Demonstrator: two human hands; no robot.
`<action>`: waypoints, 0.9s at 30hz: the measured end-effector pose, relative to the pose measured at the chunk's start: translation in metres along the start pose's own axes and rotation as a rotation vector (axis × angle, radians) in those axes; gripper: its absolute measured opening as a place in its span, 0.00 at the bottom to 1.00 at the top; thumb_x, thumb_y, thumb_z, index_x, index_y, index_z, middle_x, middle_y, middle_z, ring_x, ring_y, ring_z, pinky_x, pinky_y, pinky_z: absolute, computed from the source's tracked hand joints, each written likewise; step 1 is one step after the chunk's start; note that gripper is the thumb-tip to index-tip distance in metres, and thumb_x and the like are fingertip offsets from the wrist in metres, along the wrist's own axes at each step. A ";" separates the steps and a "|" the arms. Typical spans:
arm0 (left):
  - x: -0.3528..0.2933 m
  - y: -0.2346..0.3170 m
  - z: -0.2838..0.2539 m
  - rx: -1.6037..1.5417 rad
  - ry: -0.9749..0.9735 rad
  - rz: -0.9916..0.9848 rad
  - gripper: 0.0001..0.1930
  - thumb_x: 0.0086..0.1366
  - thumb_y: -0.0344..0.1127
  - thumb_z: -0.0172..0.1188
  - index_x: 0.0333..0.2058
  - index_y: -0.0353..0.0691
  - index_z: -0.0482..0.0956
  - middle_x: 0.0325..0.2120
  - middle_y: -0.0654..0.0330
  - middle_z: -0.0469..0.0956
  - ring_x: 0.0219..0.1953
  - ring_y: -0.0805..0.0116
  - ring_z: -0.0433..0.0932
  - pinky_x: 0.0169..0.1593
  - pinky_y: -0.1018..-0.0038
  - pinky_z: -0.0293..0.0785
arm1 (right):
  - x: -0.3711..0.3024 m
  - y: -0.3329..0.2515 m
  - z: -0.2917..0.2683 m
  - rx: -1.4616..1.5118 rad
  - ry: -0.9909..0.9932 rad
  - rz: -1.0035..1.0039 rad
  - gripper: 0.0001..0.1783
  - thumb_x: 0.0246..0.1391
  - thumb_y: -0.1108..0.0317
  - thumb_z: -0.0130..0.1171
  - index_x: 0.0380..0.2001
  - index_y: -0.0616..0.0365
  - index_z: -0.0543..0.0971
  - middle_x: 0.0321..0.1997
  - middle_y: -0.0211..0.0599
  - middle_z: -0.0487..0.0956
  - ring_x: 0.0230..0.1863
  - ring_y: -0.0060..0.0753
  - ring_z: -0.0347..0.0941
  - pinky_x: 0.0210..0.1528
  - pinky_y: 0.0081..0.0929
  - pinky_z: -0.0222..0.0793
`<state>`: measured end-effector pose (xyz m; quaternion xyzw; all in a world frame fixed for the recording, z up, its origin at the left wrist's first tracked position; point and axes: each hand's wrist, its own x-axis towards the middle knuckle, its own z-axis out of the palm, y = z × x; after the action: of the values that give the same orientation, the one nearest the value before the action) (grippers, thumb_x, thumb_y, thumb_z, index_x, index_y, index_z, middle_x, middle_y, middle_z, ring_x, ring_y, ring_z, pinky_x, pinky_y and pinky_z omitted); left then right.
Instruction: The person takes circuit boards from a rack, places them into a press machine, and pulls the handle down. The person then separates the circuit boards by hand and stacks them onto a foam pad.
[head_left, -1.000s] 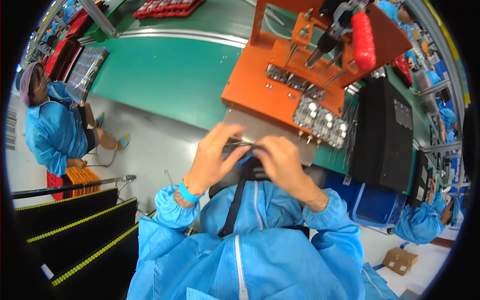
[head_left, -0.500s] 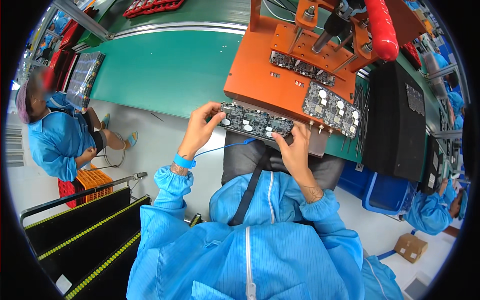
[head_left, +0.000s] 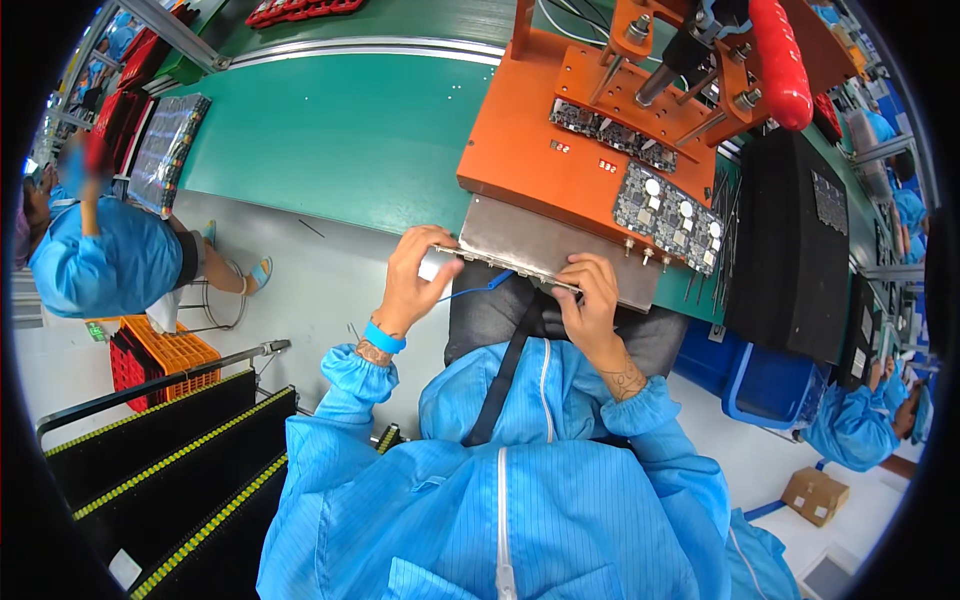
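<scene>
Both hands hold a circuit board (head_left: pixel 505 266) by its two ends, above my lap and against the near side of the orange press fixture. It is tipped edge-on, so only a thin strip shows and its faces are hidden. My left hand (head_left: pixel 412 272) pinches the left end, with a blue strap on its wrist. At the right end, my right hand (head_left: pixel 592 298) grips with thumb and fingers. Just beyond the board is a bare metal plate (head_left: pixel 545 240) on the front of the orange press fixture (head_left: pixel 500 150). Another circuit board (head_left: pixel 668 215) lies on the fixture's right part.
A red handle (head_left: pixel 780 65) rises over the fixture, with boards (head_left: pixel 612 134) under its upper plate. Right stand a black foam block (head_left: pixel 785 240) and a blue bin (head_left: pixel 770 390). A black slotted rack (head_left: pixel 160 450) is at lower left; a person in blue (head_left: pixel 110 255) sits beyond it.
The held board has tilted from showing its component face to edge-on, uncovering the metal plate. Both hands stay on its ends, the left slightly lower. The person at left has turned and raised an arm.
</scene>
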<state>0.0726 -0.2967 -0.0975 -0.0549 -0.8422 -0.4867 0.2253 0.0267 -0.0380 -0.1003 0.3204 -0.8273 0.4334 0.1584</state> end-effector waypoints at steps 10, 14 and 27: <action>0.016 -0.018 0.020 0.002 0.121 -0.148 0.16 0.54 0.34 0.68 0.23 0.31 0.68 0.20 0.54 0.66 0.23 0.57 0.64 0.27 0.68 0.61 | 0.003 -0.004 0.016 0.123 0.140 0.368 0.14 0.52 0.65 0.63 0.37 0.61 0.74 0.37 0.42 0.74 0.38 0.45 0.67 0.43 0.36 0.63; 0.039 -0.004 0.013 0.215 0.046 -0.222 0.13 0.56 0.36 0.66 0.26 0.32 0.73 0.22 0.51 0.69 0.27 0.54 0.68 0.30 0.64 0.64 | 0.021 -0.008 0.017 -0.023 0.135 0.451 0.16 0.54 0.62 0.62 0.39 0.62 0.73 0.35 0.46 0.73 0.41 0.50 0.67 0.44 0.37 0.63; 0.018 0.000 -0.036 0.323 -0.273 0.059 0.09 0.51 0.20 0.64 0.33 0.34 0.81 0.29 0.54 0.74 0.34 0.56 0.74 0.36 0.68 0.70 | -0.035 -0.041 -0.082 1.567 0.484 0.900 0.24 0.58 0.70 0.57 0.57 0.57 0.66 0.56 0.36 0.73 0.55 0.34 0.69 0.59 0.39 0.64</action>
<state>0.0685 -0.3290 -0.0746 -0.1080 -0.9301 -0.3264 0.1293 0.0792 0.0257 -0.0472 -0.1139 -0.2897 0.9430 -0.1175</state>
